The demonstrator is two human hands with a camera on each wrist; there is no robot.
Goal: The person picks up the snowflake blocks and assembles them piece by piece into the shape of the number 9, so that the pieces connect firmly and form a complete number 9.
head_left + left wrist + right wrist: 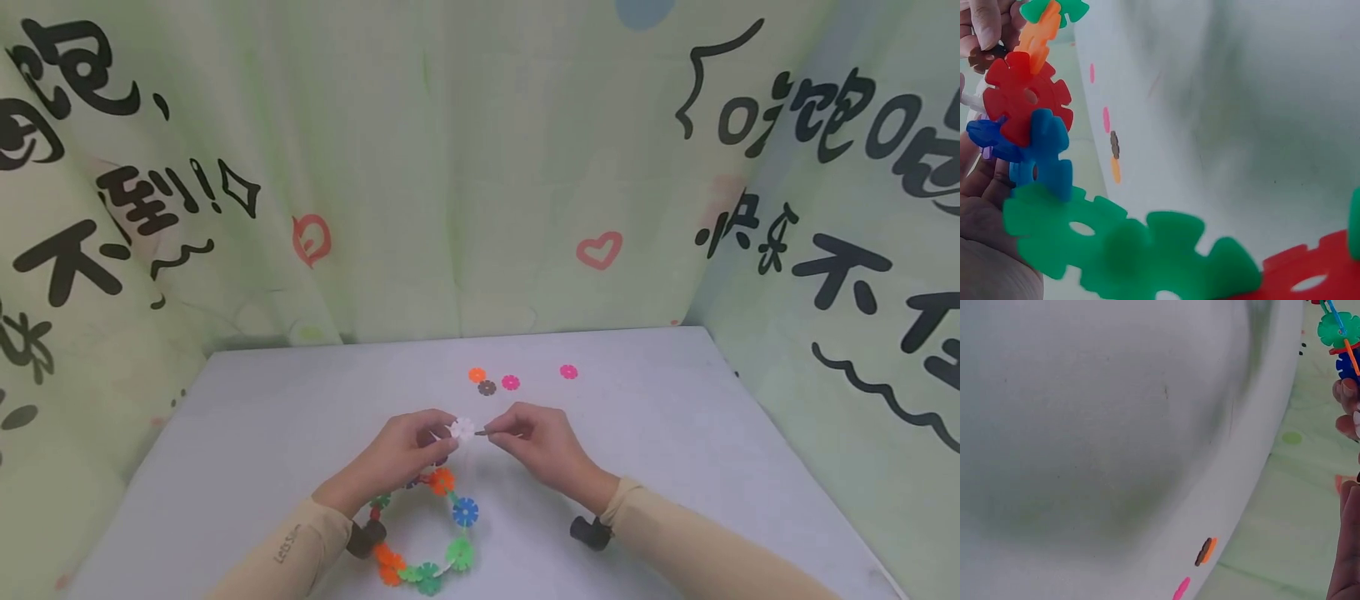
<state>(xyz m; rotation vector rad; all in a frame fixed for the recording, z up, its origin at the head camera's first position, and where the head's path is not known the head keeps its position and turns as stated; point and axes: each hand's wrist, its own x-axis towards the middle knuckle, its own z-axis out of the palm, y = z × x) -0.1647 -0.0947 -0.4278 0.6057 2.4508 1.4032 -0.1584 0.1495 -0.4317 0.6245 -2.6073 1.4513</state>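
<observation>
My left hand grips a ring-shaped chain of flower-like interlocking plastic discs near a white disc. The chain hangs below that hand, with orange, blue, green and red pieces; part of it is hidden behind the fingers and wrist. My right hand pinches a dark brown disc between thumb and fingertips. In the head view this disc appears edge-on, close to the white one; whether they touch I cannot tell. Close up in the left wrist view are a red disc and green discs.
Loose discs lie towards the back of the white table: an orange one, a grey-brown one, and two pink ones, the nearer pink disc beside them and the other pink disc farther right. A printed curtain surrounds the table.
</observation>
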